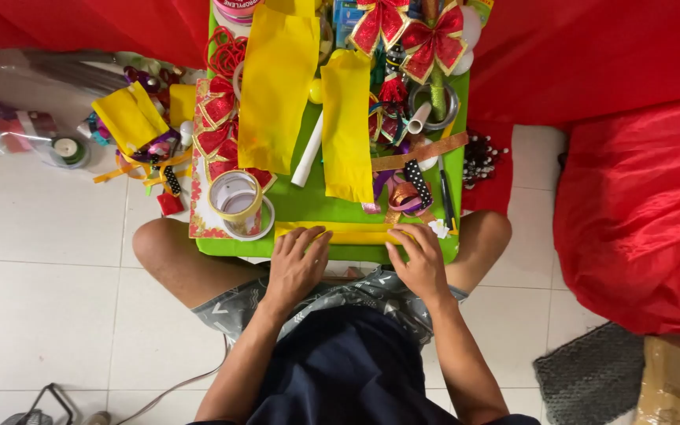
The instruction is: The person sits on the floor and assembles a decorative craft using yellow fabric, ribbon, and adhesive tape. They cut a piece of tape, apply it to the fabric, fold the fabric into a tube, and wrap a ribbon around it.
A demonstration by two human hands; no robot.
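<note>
Head cam looks straight down on a person sitting on a white tile floor (49, 236), bare knees either side of a small green table (308, 206). Both hands are at the table's near edge, 6 o'clock, pressing flat on a folded yellow strip (356, 233) lying crosswise there. Left hand (297, 264): fingers spread, palm down, tips on the strip's left part, nothing gripped. Right hand (419, 264): fingers bent down on the strip's right part, thumb tucked toward the middle; can't tell if it pinches the strip or just pushes on it. The hands are apart, with bare strip between them. At 10 o'clock from the left hand, a tape roll (236, 203) stands tilted on the table's left corner, near but not touching the hand. Two long yellow sheets (277, 86) run from centre table toward 12 o'clock, with a white tube (308, 153) between them. Red glitter bows (415, 35) sit at 12 to 1 o'clock. A curl of ribbons (404, 193) lies at 12 o'clock from the right hand, just beyond the strip, with a dark pen (446, 201) beside it. More yellow sheets (129, 116) and ribbon scraps are off the table at 10 o'clock. Red fabric (639, 212) is heaped at 3 o'clock.
</note>
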